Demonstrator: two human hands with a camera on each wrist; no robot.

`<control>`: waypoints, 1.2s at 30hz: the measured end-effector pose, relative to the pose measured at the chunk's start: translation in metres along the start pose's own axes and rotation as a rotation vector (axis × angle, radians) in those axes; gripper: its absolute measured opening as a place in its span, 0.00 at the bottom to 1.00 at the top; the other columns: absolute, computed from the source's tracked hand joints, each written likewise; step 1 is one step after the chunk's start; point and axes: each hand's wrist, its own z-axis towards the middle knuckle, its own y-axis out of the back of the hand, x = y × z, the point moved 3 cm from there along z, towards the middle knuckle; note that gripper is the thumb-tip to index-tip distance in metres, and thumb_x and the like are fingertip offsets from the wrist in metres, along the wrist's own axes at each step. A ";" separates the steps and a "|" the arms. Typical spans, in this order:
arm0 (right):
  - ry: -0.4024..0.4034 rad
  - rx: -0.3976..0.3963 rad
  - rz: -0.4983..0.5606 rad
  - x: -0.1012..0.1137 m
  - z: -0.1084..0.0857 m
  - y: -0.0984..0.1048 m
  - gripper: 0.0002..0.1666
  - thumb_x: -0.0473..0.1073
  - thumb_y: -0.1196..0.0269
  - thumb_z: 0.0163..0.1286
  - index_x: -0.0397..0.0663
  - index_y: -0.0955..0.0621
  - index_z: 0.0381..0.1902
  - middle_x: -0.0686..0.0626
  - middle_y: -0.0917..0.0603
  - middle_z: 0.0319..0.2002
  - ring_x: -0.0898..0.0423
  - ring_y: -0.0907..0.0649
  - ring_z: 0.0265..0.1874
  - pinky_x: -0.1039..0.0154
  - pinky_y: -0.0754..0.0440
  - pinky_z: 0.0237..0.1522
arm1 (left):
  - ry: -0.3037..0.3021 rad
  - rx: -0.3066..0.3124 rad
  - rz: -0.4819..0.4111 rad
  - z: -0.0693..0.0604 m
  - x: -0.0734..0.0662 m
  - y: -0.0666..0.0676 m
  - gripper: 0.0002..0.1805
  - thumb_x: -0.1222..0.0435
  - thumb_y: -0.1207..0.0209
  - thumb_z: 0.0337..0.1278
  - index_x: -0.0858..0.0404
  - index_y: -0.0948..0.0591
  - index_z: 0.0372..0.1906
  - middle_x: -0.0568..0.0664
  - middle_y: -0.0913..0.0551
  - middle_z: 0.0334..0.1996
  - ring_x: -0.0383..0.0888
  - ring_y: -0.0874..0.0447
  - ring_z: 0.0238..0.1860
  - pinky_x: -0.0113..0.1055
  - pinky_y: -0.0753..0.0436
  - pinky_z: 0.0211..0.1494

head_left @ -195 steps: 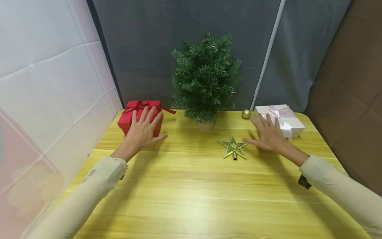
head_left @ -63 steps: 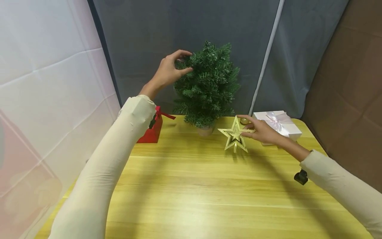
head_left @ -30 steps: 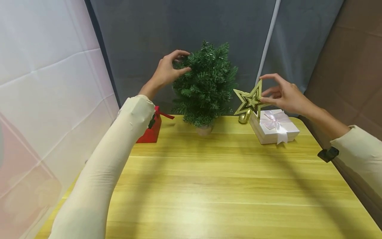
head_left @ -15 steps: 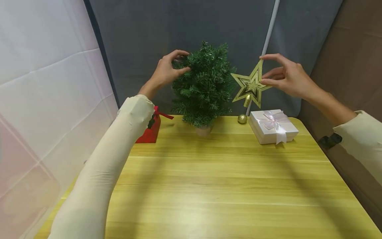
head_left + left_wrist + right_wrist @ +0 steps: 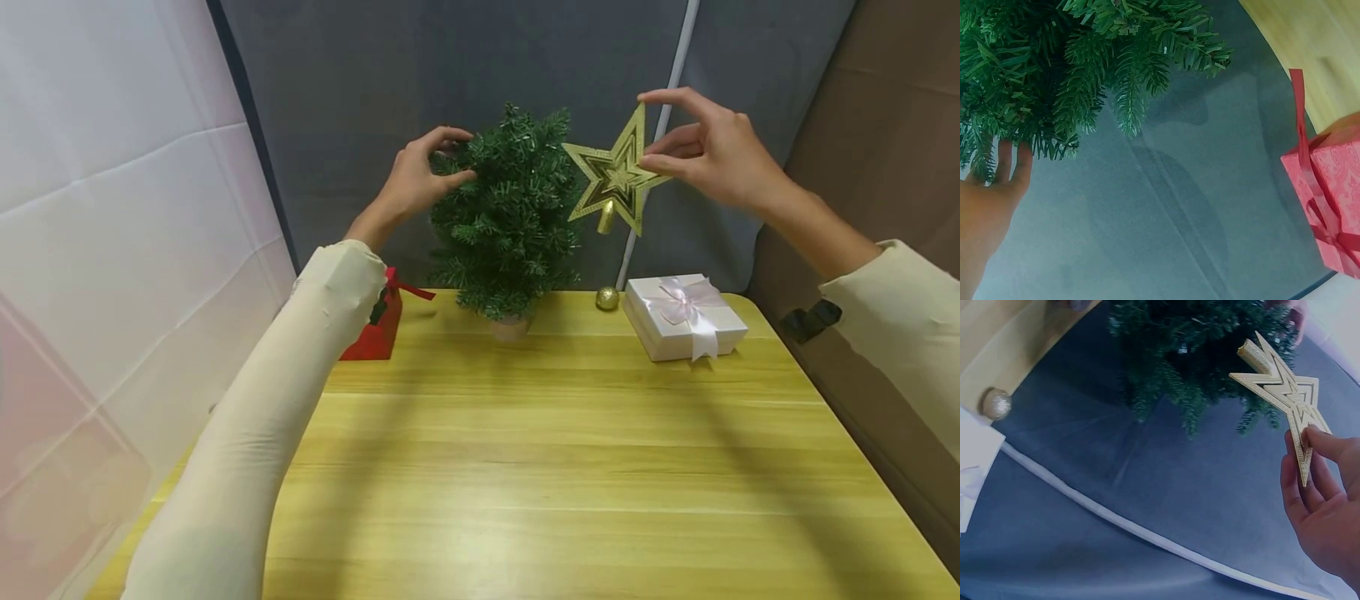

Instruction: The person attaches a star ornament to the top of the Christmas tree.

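Gold star [image 5: 618, 175] pinched by the right hand [image 5: 723, 154], raised beside the tree [image 5: 513, 200].
The tree's branches are gripped by the left hand [image 5: 412, 175]. The star could be twisted or dropped, being held only near its edge. The knot [image 5: 1333, 239] on the red box [image 5: 1344, 181], hidden by the sleeve [image 5: 247, 417] in the head view, is shown from the left wrist.

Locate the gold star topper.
In the head view, the gold star topper is in the person's right grip, raised just right of the Christmas tree, above the gold glitter ball.
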 end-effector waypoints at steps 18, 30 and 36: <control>0.066 -0.078 -0.041 0.024 0.050 0.004 0.38 0.43 0.34 0.76 0.66 0.34 0.79 0.44 0.10 0.47 0.81 0.21 0.36 0.73 0.24 0.43 | -0.057 0.009 -0.010 -0.005 0.005 -0.013 0.29 0.59 0.33 0.70 0.53 0.25 0.73 0.53 0.24 0.68 0.50 0.27 0.67 0.53 0.29 0.71; 0.126 -0.098 -0.065 0.041 0.083 0.000 0.35 0.42 0.40 0.80 0.63 0.35 0.80 0.38 0.12 0.51 0.82 0.23 0.38 0.71 0.22 0.46 | -0.061 0.013 0.005 -0.003 -0.001 -0.017 0.30 0.57 0.33 0.70 0.52 0.26 0.73 0.52 0.24 0.68 0.50 0.28 0.68 0.53 0.29 0.71; 0.136 -0.108 -0.048 0.044 0.093 -0.006 0.34 0.39 0.41 0.81 0.60 0.34 0.80 0.39 0.12 0.53 0.77 0.19 0.40 0.70 0.20 0.49 | -0.058 0.032 0.016 -0.002 -0.004 -0.021 0.30 0.56 0.33 0.70 0.51 0.26 0.73 0.51 0.25 0.69 0.50 0.28 0.68 0.51 0.27 0.70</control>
